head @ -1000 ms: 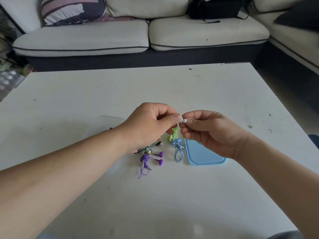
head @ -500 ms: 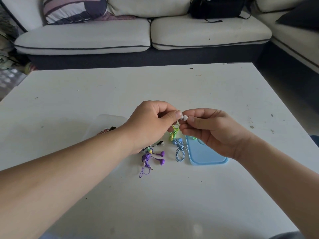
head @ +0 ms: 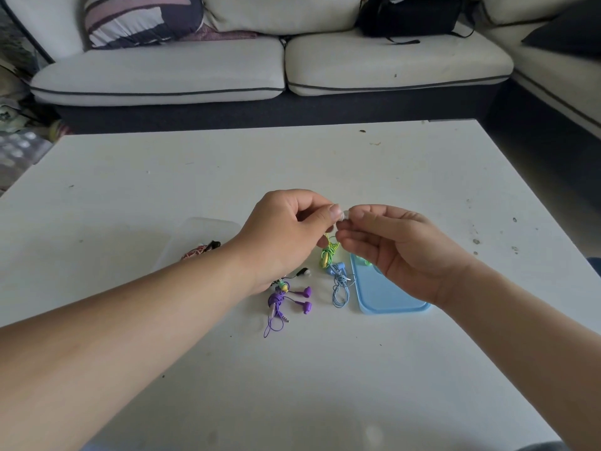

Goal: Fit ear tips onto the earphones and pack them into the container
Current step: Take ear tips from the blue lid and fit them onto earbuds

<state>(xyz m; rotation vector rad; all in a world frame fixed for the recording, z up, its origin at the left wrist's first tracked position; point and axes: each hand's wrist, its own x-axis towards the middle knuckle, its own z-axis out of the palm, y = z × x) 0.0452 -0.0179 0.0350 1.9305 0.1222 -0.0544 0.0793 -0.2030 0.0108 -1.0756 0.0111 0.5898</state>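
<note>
Purple earphones (head: 292, 301) lie nearest, at six o'clock from the hands. Beyond, left hand (head: 286, 232) pinches the green earphones (head: 330, 253), it seems; right hand (head: 400, 249) pinches the pale ear tip (head: 345, 215): likely light, soft, slippery, best held by its skirt. Container (head: 208, 222) sits at nine o'clock.

On my feed the left hand (head: 283, 236) and right hand (head: 406, 252) are both bare, with rounded fingers (head: 380, 213) and a short, trimmed thumbnail (head: 334, 211) on the left. Back from the fingers, the wrists and both forearms (head: 146, 327) are uncovered right to the edge of my view. Far behind the fingers, a thin strip of bluish cloth (head: 156, 448) and a grey patch (head: 543, 446) show along the bottom; I cannot tell which garment they belong to
</note>
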